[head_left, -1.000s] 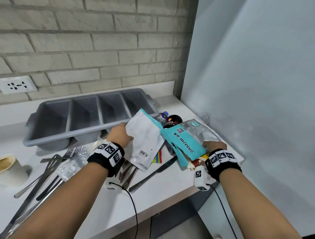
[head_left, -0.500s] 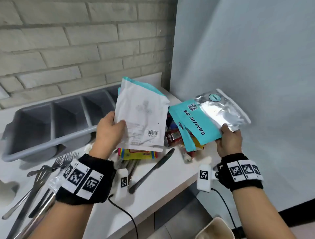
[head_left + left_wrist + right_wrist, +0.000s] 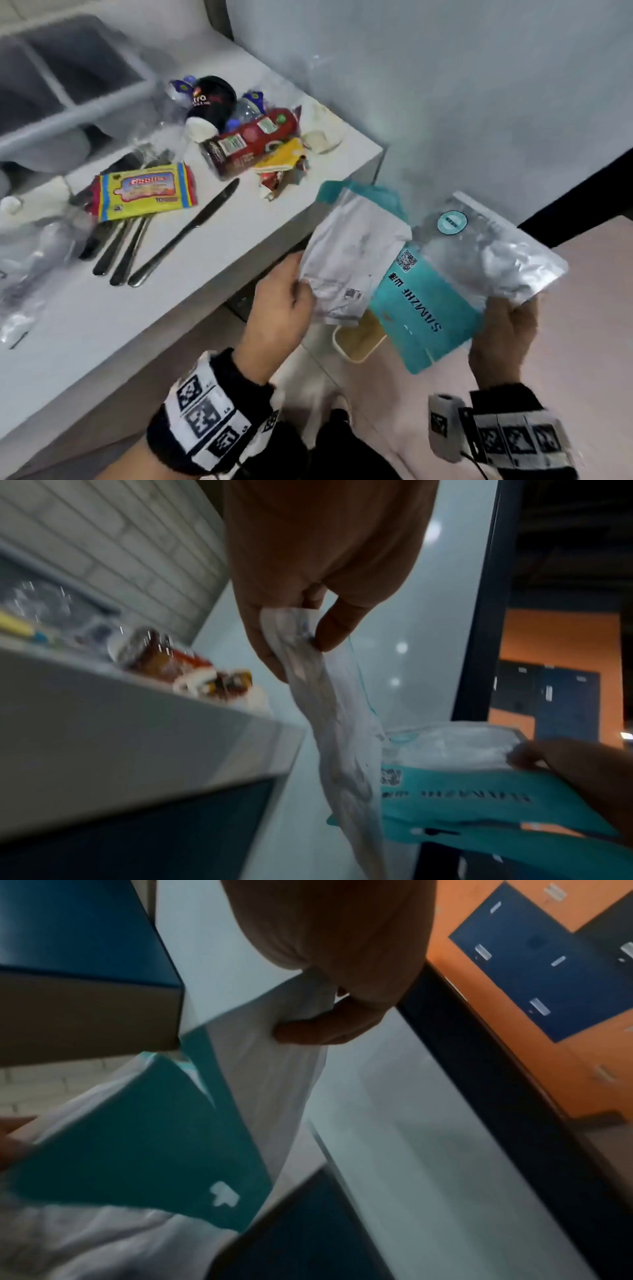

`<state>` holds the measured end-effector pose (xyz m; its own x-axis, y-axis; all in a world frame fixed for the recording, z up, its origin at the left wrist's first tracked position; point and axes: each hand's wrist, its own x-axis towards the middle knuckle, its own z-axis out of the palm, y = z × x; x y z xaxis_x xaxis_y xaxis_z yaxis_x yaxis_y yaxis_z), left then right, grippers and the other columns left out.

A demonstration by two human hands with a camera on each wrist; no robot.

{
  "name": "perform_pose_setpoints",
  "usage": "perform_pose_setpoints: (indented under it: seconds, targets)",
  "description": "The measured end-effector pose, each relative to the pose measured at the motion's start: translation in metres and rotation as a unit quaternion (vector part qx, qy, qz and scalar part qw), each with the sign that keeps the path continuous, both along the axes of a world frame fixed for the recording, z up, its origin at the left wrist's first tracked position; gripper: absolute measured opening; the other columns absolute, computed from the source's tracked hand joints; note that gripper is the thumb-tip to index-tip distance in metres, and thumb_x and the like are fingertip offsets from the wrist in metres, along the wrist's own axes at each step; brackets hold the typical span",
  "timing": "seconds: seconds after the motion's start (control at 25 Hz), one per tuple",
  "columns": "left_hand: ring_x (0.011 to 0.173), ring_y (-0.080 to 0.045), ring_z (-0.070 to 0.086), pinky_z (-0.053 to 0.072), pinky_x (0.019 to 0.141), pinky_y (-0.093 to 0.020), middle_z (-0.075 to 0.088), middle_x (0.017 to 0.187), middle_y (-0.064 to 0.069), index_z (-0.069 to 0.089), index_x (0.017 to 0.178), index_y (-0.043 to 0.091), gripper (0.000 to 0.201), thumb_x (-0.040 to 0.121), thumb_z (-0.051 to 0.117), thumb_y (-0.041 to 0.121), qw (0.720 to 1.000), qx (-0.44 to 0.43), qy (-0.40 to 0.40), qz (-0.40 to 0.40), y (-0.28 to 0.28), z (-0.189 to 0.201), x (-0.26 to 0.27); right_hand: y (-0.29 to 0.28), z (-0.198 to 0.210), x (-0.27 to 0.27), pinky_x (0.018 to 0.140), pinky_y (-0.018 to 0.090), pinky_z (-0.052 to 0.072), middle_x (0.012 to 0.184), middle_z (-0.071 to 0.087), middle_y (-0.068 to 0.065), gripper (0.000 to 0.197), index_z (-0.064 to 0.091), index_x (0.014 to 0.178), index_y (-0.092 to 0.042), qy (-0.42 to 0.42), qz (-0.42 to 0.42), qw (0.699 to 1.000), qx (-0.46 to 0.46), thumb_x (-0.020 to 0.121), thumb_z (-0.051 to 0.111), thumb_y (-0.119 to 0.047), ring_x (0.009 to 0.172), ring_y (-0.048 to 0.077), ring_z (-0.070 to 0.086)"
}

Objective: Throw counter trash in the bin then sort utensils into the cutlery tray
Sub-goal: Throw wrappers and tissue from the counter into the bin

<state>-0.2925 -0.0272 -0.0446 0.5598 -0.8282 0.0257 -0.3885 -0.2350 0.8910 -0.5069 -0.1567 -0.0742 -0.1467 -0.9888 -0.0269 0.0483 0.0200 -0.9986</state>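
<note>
White pouch [image 3: 346, 260] and teal packet [image 3: 421, 308] held beyond the counter [image 3: 171, 308] edge.

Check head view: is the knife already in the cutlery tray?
No, the knife lies on the counter next to other utensils, outside the tray.

Pale grey-blue wall panel [image 3: 445, 85] fills right side, running far to near. White brick wall [image 3: 113, 542] far left, meets panel at the corner. Dark upright post [image 3: 479, 615] stands at panel's right edge. Beyond post: orange wall [image 3: 514, 1047], dark blue lockers [image 3: 534, 969] against it, small pale tags on the doors, blurred. Pinkish floor [image 3: 582, 308] near right, dark strip [image 3: 575, 212] along its far edge
</note>
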Motion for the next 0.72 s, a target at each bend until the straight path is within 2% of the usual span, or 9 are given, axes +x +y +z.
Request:
perform_pose_setpoints:
  seconds: [0.12,0.2,0.24,0.32,0.4,0.48,0.56,0.64,0.72]
  targets:
    - [0.096,0.013,0.055,0.03,0.081,0.011,0.064,0.102,0.012,0.063,0.118,0.016,0.049,0.077,0.039,0.002,0.998,0.037,0.022,-0.044,-0.023,-0.059,-0.045,0.0,-0.069,-0.026,0.057,0.023,0.044,0.077,0.058,-0.005,0.024,0.054,0.094,-0.025,0.07,0.025,0.992,0.099,0.084,0.043,-0.006,0.064,0.01,0.052]
    - [0.095,0.019,0.05,0.026,0.081,0.014,0.069,0.109,0.003,0.064,0.119,0.013,0.048,0.078,0.041,0.0,0.994,0.077,0.038,-0.072,-0.044,-0.107,-0.065,-0.004,-0.116,-0.025,0.059,0.029,0.047,0.081,0.059,-0.003,0.024,0.052,0.103,-0.02,0.099,0.052,0.98,0.166,0.092,0.041,-0.003,0.066,0.017,0.053]
    - [0.097,0.013,0.049,0.024,0.08,0.016,0.068,0.114,-0.002,0.063,0.121,0.008,0.047,0.08,0.042,-0.003,0.989,0.106,0.048,-0.086,-0.054,-0.136,-0.072,-0.008,-0.141,-0.021,0.057,0.028,0.049,0.081,0.059,-0.004,0.023,0.051,0.104,-0.019,0.115,0.056,0.972,0.199,0.094,0.039,-0.003,0.065,0.017,0.054]
    - [0.104,0.0,0.053,0.025,0.081,0.015,0.062,0.117,0.001,0.059,0.126,0.006,0.05,0.083,0.042,-0.011,0.976,0.158,0.09,-0.118,-0.077,-0.192,-0.081,-0.019,-0.195,-0.011,0.049,0.024,0.053,0.078,0.059,-0.004,0.018,0.051,0.102,-0.018,0.144,0.052,0.955,0.254,0.096,0.039,-0.007,0.064,0.017,0.057]
    - [0.11,-0.005,0.058,0.036,0.085,0.008,0.059,0.119,0.004,0.058,0.127,0.007,0.049,0.084,0.044,-0.012,0.962,0.188,0.147,-0.132,-0.098,-0.252,-0.083,-0.029,-0.257,0.0,0.056,0.033,0.058,0.078,0.062,0.001,0.014,0.053,0.102,-0.018,0.15,0.047,0.938,0.309,0.095,0.041,-0.015,0.065,0.023,0.06]
    - [0.113,-0.01,0.061,0.048,0.096,-0.013,0.062,0.125,0.003,0.06,0.125,0.011,0.045,0.086,0.046,-0.007,0.949,0.22,0.168,-0.151,-0.125,-0.324,-0.085,-0.039,-0.332,0.007,0.073,0.049,0.058,0.089,0.069,0.01,0.021,0.055,0.108,-0.024,0.161,0.045,0.92,0.355,0.09,0.046,-0.026,0.075,0.033,0.066]
    - [0.115,-0.017,0.062,0.047,0.103,-0.029,0.066,0.122,0.0,0.063,0.122,0.014,0.044,0.087,0.045,-0.004,0.936,0.27,0.151,-0.166,-0.147,-0.408,-0.086,-0.048,-0.41,0.013,0.076,0.053,0.057,0.09,0.07,0.012,0.017,0.06,0.096,-0.032,0.145,0.034,0.913,0.381,0.084,0.051,-0.026,0.082,0.037,0.067]
    - [0.116,-0.022,0.061,0.044,0.106,-0.031,0.066,0.121,-0.003,0.062,0.123,0.015,0.045,0.087,0.043,-0.003,0.921,0.314,0.149,-0.176,-0.164,-0.479,-0.087,-0.057,-0.475,0.019,0.077,0.051,0.055,0.087,0.068,0.01,0.02,0.059,0.083,-0.036,0.137,0.033,0.908,0.395,0.085,0.052,-0.018,0.083,0.036,0.066]
    - [0.12,-0.022,0.057,0.039,0.108,-0.025,0.062,0.127,-0.006,0.057,0.129,0.012,0.047,0.089,0.039,-0.005,0.908,0.348,0.14,-0.183,-0.174,-0.527,-0.087,-0.062,-0.519,0.023,0.08,0.053,0.056,0.087,0.067,0.01,0.022,0.059,0.088,-0.035,0.129,0.037,0.904,0.407,0.085,0.052,-0.014,0.084,0.035,0.065]
